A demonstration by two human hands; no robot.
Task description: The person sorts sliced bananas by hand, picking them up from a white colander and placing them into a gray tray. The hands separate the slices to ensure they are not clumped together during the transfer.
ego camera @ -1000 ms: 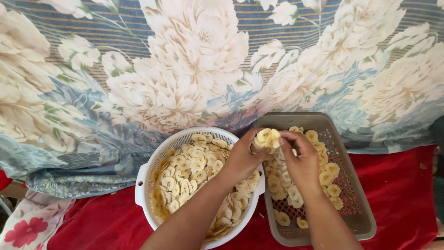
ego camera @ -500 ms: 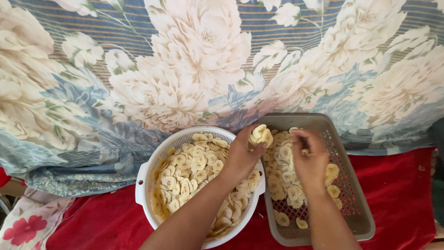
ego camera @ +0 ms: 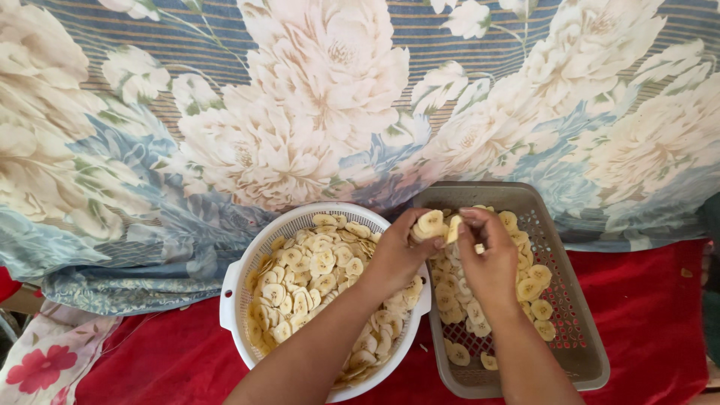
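My left hand (ego camera: 397, 255) holds a small stack of pale yellow banana slices (ego camera: 430, 223) above the gap between a white round colander (ego camera: 241, 277) and a grey-brown perforated tray (ego camera: 577, 300). My right hand (ego camera: 489, 259) meets it from the right, its fingertips pinching one slice (ego camera: 453, 228) off the stack. The colander is heaped with banana slices (ego camera: 315, 277). More slices (ego camera: 529, 289) lie spread flat in the tray, mostly in its left and middle part.
Both containers stand on a red cloth (ego camera: 645, 315). Behind them hangs a large floral sheet (ego camera: 322, 112) in cream and blue. A white cloth with red flowers (ego camera: 45, 364) lies at the lower left.
My right hand went down to the tray to lay a slice, then came back up to the stack in my left hand. The left hand stayed almost still.
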